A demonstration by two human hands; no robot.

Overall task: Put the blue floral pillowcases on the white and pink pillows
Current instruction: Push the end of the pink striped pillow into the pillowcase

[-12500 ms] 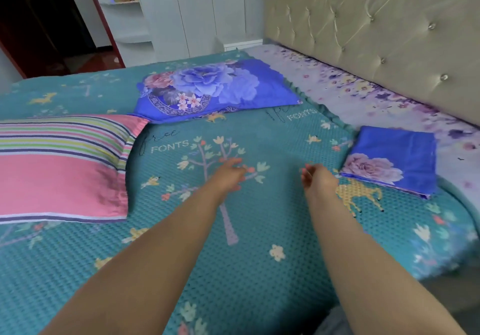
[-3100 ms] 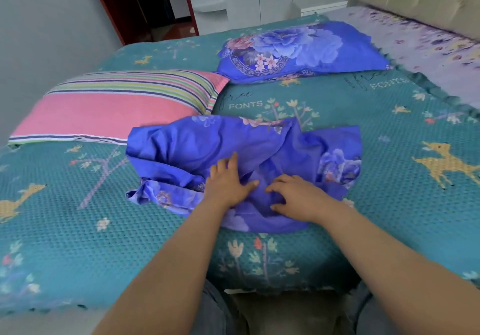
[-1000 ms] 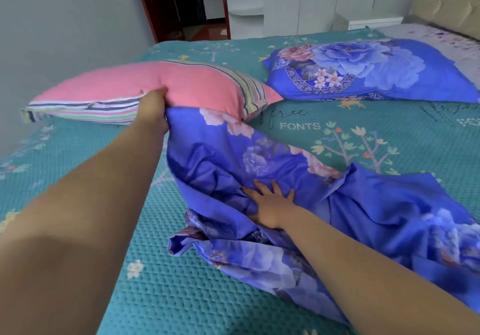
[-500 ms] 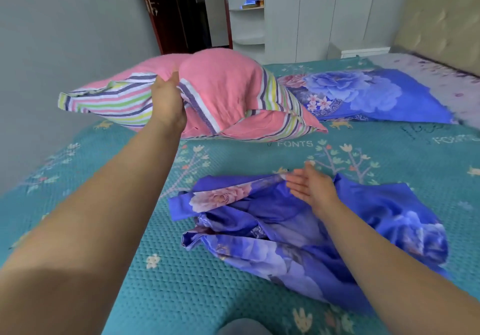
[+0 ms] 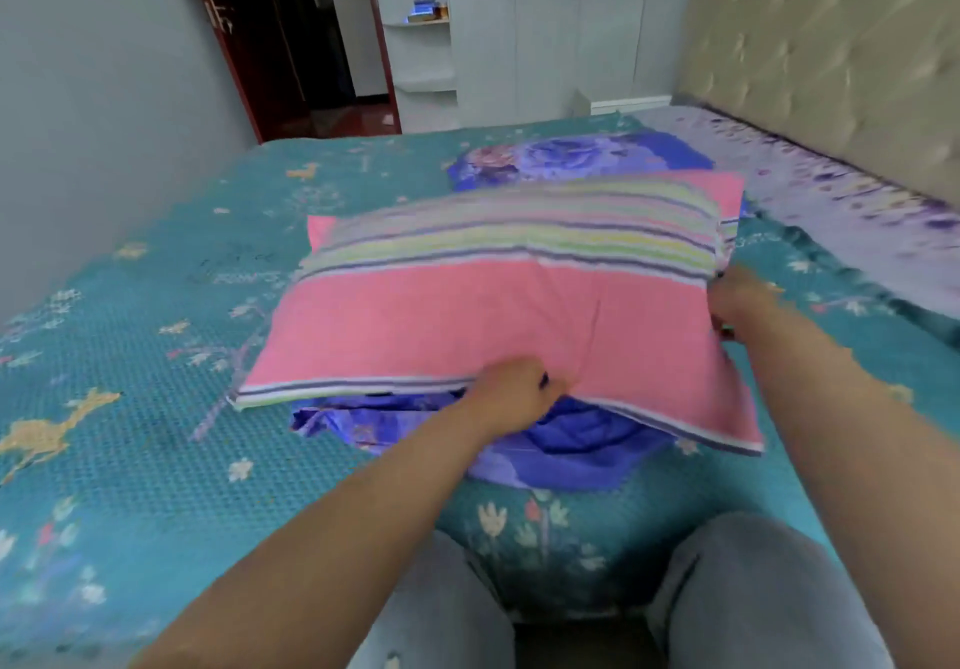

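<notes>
The pink striped pillow lies on top of the blue floral pillowcase on the bed, with the left hand grabbing its near edge and the right hand grabbing its right end.

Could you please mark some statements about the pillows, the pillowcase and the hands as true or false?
1. The striped pillow lies on top of the loose pillowcase. True.
2. The left hand grips the pillow's near edge. True.
3. The right hand rests flat on the bedspread. False: it holds the pillow's right end.
4. The striped pillow is already inside the pillowcase. False: it is bare, and the case lies crumpled beneath it.
5. A covered pillow lies behind the striped one. True.
</notes>
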